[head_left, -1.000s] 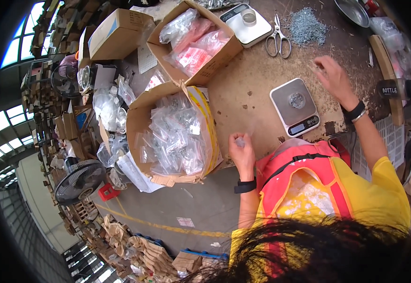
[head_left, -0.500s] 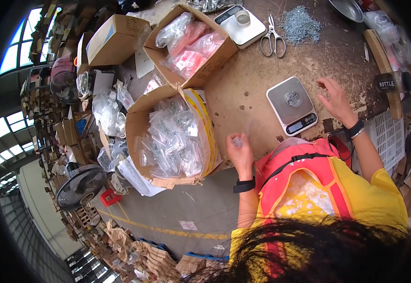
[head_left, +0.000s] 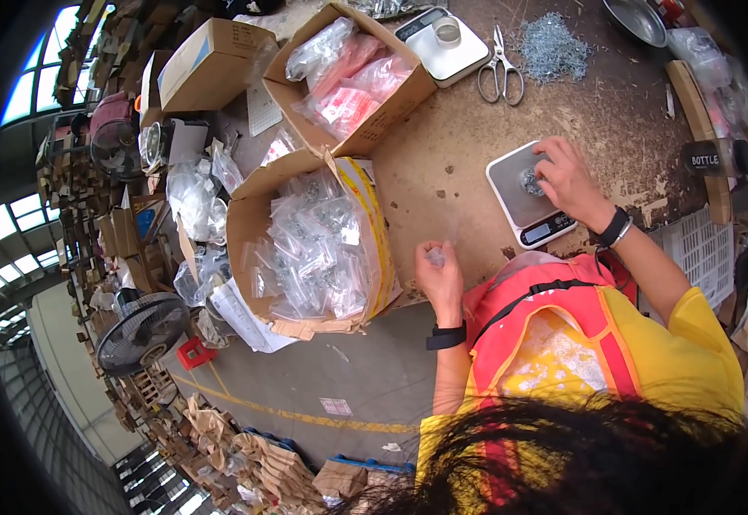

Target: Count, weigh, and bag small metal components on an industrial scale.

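My right hand reaches over the digital scale, its fingers curved and apart. The fingertips are at the right side of a small round clear dish holding small metal pieces, possibly screws; whether they touch it is unclear. The dish sits on the scale's grey plate, partly hidden by the hand. My left hand is closed on a small clear plastic bag, low at the table's near edge, left of the scale. A wide carton of filled clear bags stands to the left of that hand.
Behind it stands a carton of clear and red-printed bags. Farther back are a second scale with a clear cup on it, scissors and a loose heap of small metal pieces. A dark bottle lies at the right edge.
My right hand has moved left from beside the scale to the dish on its plate. My left hand stays nearly in place with the bag.
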### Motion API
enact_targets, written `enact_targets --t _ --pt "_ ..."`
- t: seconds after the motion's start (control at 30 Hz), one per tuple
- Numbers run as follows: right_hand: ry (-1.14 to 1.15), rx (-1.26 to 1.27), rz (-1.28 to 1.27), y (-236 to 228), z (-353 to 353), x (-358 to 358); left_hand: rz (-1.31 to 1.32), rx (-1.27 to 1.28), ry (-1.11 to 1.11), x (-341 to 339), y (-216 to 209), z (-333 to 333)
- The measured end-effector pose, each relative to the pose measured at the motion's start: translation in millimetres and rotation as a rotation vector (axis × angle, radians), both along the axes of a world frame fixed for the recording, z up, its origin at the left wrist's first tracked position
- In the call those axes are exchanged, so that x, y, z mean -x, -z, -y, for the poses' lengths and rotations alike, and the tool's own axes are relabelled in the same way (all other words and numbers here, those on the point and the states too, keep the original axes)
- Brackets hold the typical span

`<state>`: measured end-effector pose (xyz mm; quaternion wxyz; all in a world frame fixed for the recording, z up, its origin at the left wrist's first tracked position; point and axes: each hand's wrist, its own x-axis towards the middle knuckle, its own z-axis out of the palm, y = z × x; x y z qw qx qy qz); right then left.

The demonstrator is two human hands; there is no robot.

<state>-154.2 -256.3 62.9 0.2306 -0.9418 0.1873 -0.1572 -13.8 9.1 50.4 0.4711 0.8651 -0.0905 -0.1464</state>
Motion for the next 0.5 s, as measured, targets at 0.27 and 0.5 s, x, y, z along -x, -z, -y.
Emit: enact_targets --t 0.27,0.5 --pt "-0.065 0.069 -0.068 18.9 -1.2 -7.6 -0.096 -0.014 -0.007 -4.5 0.3 -2.7" --pt "-0.099 0.053 -0.064 22.8 1.1 -9.2 0.021 0.011 0.015 -5.4 7.9 -3.7"
